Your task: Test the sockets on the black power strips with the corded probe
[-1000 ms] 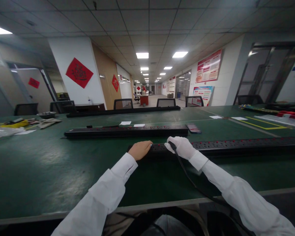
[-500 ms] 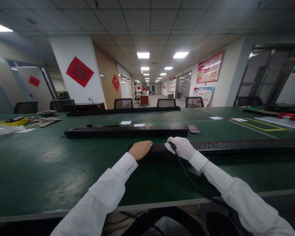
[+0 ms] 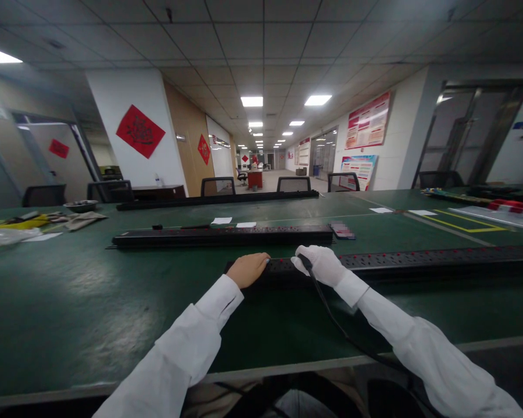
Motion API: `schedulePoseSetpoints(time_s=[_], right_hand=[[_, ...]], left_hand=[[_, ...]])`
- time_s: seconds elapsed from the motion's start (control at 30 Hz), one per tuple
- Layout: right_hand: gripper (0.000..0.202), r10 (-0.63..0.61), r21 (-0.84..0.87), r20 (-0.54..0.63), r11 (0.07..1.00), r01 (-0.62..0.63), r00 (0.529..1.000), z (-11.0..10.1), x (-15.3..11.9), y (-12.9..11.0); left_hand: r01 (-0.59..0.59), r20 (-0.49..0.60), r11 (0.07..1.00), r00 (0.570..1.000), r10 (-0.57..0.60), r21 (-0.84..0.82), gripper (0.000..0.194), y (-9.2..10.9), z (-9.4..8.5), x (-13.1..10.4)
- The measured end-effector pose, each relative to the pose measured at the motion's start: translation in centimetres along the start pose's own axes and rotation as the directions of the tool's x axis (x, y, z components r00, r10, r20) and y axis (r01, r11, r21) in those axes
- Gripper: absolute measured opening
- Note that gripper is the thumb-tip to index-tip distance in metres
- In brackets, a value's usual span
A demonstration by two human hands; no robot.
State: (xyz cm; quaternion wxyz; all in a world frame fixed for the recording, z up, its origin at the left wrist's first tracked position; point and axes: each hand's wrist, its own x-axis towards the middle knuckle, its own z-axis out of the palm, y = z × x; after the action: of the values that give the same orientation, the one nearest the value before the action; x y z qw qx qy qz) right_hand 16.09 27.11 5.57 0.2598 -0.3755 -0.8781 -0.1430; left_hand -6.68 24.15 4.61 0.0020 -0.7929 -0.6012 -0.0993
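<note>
A long black power strip [image 3: 418,261] with red-marked sockets lies across the green table, running off to the right. My left hand [image 3: 248,269], bare, is closed round the strip's left end. In a white glove, my right hand [image 3: 319,265] grips a black plug just above the sockets; whether the plug touches a socket cannot be made out. From the plug a black cable [image 3: 331,316] hangs down over the table's front edge toward my lap.
Beyond my hands lie another black power strip [image 3: 222,237] and a black bar [image 3: 218,200]. Cards [image 3: 342,231] and paper slips [image 3: 221,220] lie nearby. At the left are cloths [image 3: 83,220] and a bowl [image 3: 81,205]. Chairs line the far side.
The view has shifted very slightly. Both hands keep the same places on and over the strip, with the plug still in my right hand.
</note>
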Motion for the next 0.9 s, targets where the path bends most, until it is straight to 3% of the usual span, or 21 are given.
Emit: schedulePoseSetpoints(time_s=[0.9], right_hand=[[0.035,0.001,-0.007,0.009,1.000,0.000,1.000,-0.07,-0.18,-0.06]], left_hand=[[-0.021,-0.015,1.000,1.000,0.021,0.023,0.035,-0.02,0.15,-0.04]])
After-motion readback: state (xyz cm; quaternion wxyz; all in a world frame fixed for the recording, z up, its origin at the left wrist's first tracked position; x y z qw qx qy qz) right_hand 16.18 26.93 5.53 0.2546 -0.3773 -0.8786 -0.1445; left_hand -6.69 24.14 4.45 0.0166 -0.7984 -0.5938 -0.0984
